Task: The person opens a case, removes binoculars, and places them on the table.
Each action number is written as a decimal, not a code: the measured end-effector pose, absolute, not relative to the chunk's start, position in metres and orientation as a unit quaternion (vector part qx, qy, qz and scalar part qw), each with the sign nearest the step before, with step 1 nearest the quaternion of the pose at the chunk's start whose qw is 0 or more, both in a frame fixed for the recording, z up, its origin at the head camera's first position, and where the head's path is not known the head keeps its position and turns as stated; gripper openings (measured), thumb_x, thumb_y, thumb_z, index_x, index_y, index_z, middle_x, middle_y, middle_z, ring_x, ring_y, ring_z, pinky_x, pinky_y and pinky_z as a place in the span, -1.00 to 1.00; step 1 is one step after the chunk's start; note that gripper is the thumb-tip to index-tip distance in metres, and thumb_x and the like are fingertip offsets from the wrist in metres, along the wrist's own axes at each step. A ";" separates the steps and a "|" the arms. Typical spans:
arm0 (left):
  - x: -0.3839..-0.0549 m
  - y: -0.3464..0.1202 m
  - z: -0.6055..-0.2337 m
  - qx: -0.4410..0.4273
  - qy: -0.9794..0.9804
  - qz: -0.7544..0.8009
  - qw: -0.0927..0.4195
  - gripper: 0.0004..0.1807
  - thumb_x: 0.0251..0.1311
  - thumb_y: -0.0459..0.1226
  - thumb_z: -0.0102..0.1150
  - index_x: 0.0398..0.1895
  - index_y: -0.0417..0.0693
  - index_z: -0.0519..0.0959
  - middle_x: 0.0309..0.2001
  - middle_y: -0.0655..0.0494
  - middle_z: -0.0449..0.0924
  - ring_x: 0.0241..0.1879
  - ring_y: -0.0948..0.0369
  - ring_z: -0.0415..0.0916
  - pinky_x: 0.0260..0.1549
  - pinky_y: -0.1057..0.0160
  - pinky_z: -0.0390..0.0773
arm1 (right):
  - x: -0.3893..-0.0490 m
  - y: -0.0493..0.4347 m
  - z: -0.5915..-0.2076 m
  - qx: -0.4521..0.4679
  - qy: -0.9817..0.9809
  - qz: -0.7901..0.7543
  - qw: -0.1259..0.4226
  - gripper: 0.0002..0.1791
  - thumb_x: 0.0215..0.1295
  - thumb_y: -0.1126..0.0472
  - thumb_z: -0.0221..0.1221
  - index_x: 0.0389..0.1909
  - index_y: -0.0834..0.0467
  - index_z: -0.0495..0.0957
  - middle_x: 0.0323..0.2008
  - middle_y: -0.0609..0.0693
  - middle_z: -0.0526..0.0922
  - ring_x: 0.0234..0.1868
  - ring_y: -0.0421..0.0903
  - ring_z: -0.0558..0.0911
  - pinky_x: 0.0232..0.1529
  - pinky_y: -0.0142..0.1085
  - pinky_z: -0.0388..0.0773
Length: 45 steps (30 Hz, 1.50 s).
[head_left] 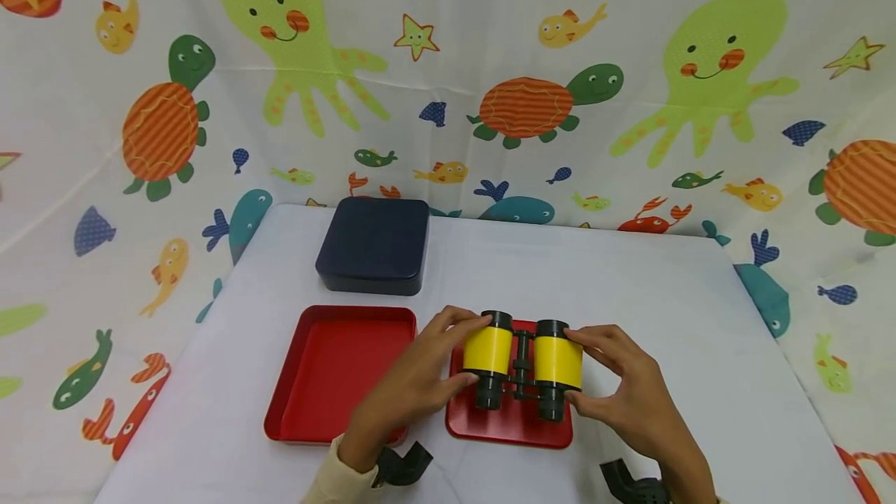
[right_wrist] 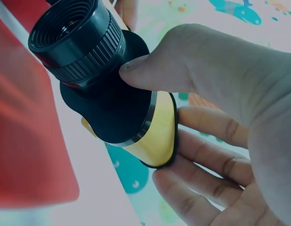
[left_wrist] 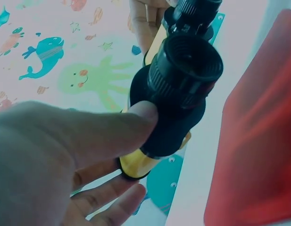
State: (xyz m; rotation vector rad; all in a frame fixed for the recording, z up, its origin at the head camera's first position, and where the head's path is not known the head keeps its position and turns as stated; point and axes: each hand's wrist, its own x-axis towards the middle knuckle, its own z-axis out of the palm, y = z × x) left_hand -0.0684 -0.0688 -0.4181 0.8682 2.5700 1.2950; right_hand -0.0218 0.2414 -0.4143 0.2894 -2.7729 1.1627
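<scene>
A pair of yellow and black binoculars (head_left: pixel 488 350) is held between both hands, over a flat red lid-like piece (head_left: pixel 507 432) in the head view. My left hand (head_left: pixel 413 379) grips the left barrel, thumb near the eyepiece end and fingers at the front end. On the other barrel my right hand (head_left: pixel 633 383) has the same hold. The left wrist view shows the thumb pressing the black body of the binoculars (left_wrist: pixel 171 110) below a ribbed eyepiece. In the right wrist view, the thumb lies on the black housing of the binoculars (right_wrist: pixel 110 106), with fingers along the yellow side.
An open red box (head_left: pixel 343 372) stands to the left of the lid-like piece. Behind it sits a dark navy case (head_left: pixel 374 243) with rounded corners. The white table (head_left: pixel 630 278) meets a sea-animal patterned cloth (head_left: pixel 448 99) at its back and sides.
</scene>
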 end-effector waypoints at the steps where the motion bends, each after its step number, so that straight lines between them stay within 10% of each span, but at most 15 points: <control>1: -0.069 -0.065 -0.419 0.290 0.852 0.431 0.069 -0.12 0.20 -0.34 0.54 0.59 0.15 0.37 0.43 0.11 0.39 0.42 0.15 0.40 0.33 0.05 0.63 | -0.021 0.245 -0.415 0.096 -0.917 0.382 0.063 -0.08 -0.14 0.39 0.67 0.34 -0.09 0.61 0.16 -0.17 0.58 0.25 -0.06 0.65 0.18 0.05 0.65; 36: -0.085 0.040 -0.456 0.337 0.848 0.407 0.038 -0.20 0.26 -0.24 0.50 0.56 0.11 0.41 0.37 0.12 0.45 0.35 0.20 0.45 0.31 0.29 0.57 | -0.013 0.331 -0.436 0.022 -0.934 0.354 0.040 -0.07 -0.12 0.44 0.63 0.40 0.13 0.55 0.27 0.16 0.54 0.31 0.34 0.57 0.12 0.11 0.56; 45: -0.088 0.067 -0.469 0.343 0.850 0.399 0.034 -0.21 0.25 -0.18 0.52 0.55 0.13 0.43 0.35 0.15 0.48 0.32 0.23 0.48 0.24 0.39 0.56 | -0.011 0.357 -0.446 0.013 -0.945 0.324 0.035 -0.04 -0.14 0.40 0.65 0.41 0.07 0.54 0.31 0.13 0.54 0.27 0.19 0.53 0.04 -0.21 0.67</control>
